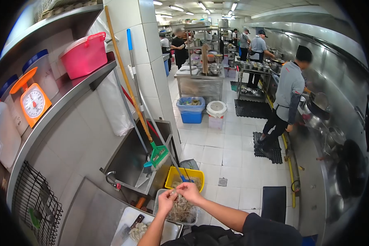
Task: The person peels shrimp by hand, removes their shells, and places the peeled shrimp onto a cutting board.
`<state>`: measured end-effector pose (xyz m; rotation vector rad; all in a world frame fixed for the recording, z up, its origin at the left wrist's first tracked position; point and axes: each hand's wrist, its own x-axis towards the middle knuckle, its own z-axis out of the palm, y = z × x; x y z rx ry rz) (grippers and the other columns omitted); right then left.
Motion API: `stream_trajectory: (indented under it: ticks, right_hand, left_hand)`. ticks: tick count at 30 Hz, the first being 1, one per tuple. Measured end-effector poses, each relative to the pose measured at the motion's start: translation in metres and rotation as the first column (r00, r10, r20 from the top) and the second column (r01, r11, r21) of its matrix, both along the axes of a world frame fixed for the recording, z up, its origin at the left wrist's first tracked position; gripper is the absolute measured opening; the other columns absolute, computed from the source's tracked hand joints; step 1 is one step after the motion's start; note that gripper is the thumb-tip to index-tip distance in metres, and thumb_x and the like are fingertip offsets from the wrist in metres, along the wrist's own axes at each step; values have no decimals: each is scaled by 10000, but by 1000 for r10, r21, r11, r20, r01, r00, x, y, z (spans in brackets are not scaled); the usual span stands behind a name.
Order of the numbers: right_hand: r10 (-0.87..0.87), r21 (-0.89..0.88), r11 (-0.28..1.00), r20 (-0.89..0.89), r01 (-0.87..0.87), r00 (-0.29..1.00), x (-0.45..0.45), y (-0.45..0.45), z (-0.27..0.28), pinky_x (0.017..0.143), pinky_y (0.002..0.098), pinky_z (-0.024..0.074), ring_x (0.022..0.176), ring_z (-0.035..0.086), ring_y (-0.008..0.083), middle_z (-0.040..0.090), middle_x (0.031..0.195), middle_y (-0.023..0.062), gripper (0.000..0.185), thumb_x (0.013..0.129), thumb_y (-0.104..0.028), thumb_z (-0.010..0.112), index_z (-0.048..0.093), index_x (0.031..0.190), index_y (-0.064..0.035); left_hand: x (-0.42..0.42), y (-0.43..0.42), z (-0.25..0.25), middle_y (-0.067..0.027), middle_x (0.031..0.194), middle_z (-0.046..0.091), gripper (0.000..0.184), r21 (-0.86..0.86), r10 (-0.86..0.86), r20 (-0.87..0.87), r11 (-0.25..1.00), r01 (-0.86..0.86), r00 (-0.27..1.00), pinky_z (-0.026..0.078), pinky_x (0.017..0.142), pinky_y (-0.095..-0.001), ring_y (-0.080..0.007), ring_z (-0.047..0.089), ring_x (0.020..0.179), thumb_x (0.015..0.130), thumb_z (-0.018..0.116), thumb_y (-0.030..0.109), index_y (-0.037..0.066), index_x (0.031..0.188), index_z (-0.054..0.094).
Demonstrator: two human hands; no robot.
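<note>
My left hand (166, 201) and my right hand (188, 192) meet with fingertips pinched together on a small shrimp, mostly covered by the fingers. Below them, a clear plastic tub (197, 217) holds a heap of greyish raw shrimp (181, 210). To the left, a white cutting board (127, 216) carries a pile of pale peeled shrimp (138, 231) and a knife (136, 222) with a dark handle. Just beyond the tub sits a yellow bin (198, 174) with some pale scraps inside.
A steel sink (129, 164) stands ahead on the left, with a green broom (157, 155) and other poles leaning over it. The shelf above bears an orange scale (33, 100) and a pink bucket (84, 57). A co-worker (287, 90) stands at the stoves on the right.
</note>
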<state>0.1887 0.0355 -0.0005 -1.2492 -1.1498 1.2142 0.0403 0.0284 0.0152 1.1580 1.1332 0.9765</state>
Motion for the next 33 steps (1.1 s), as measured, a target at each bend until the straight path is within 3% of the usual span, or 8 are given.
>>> stream_trajectory:
  ticks: [3, 15, 18, 20, 21, 25, 30, 33]
  right_hand:
    - [39, -41, 998, -43, -41, 998, -2, -1, 4, 645, 258, 484, 695, 593, 92, 672, 774, 22, 100, 775, -74, 718, 691, 826, 7]
    - [184, -199, 942, -368, -271, 911, 4, 3, 16, 548, 236, 456, 677, 590, 85, 675, 843, 58, 84, 808, -49, 715, 664, 867, -18]
    - [107, -253, 926, -537, -281, 837, 9, 9, 5, 556, 252, 464, 686, 603, 110, 643, 810, 47, 83, 825, -37, 694, 627, 876, -35]
    - [19, -341, 896, -608, -283, 794, 14, 9, -2, 568, 260, 463, 670, 598, 127, 626, 777, 41, 80, 834, -35, 682, 603, 832, -48]
    - [20, -336, 900, -606, -279, 795, 19, 8, -3, 568, 260, 463, 670, 598, 127, 626, 777, 41, 80, 834, -35, 682, 603, 832, -48]
    - [102, -361, 840, -629, -405, 771, 31, -6, -3, 580, 286, 470, 651, 594, 151, 621, 753, 52, 114, 826, -41, 690, 583, 790, -54]
    - [4, -395, 869, -596, -297, 803, 29, -11, -12, 564, 290, 473, 647, 601, 168, 620, 754, 74, 97, 825, -10, 675, 581, 819, -36]
    - [-65, -377, 917, -464, -130, 883, 27, -5, -27, 575, 285, 487, 651, 606, 175, 617, 785, 78, 102, 828, 12, 658, 572, 872, -22]
  left_hand:
    - [-2, -1, 3, -41, 812, 637, 222, -80, 83, 51, 994, -79, 995, 480, 635, -227, -95, 576, 675, 838, 610, -46, -43, 1058, 640]
    - [-4, -3, -13, -46, 838, 658, 145, 61, 172, 77, 982, -177, 982, 458, 618, -215, -87, 586, 703, 808, 586, -96, -44, 914, 670]
    - [7, -1, 4, -55, 838, 661, 166, 183, 153, 0, 972, -150, 988, 467, 620, -244, -117, 600, 707, 786, 590, -94, -25, 910, 675]
    - [7, 0, 10, -126, 773, 657, 203, 546, 216, -410, 836, 49, 886, 490, 635, -316, -252, 636, 681, 773, 588, -71, 12, 930, 687]
    - [7, -2, 17, -167, 788, 633, 229, 548, 192, -422, 833, 80, 886, 492, 652, -343, -322, 633, 735, 736, 579, -77, 28, 904, 694]
    - [-6, 3, -2, -152, 816, 647, 162, 591, 114, -506, 768, 248, 855, 493, 656, -335, -291, 640, 748, 737, 603, -55, 11, 851, 697]
    - [-19, 22, -29, -149, 792, 632, 135, 418, 250, -360, 905, -85, 899, 492, 647, -334, -279, 635, 721, 714, 635, -35, 6, 820, 707]
    - [-23, 23, -35, -159, 917, 626, 216, 401, 236, -578, 916, 20, 781, 486, 736, -328, -289, 623, 828, 725, 629, -29, 6, 927, 696]
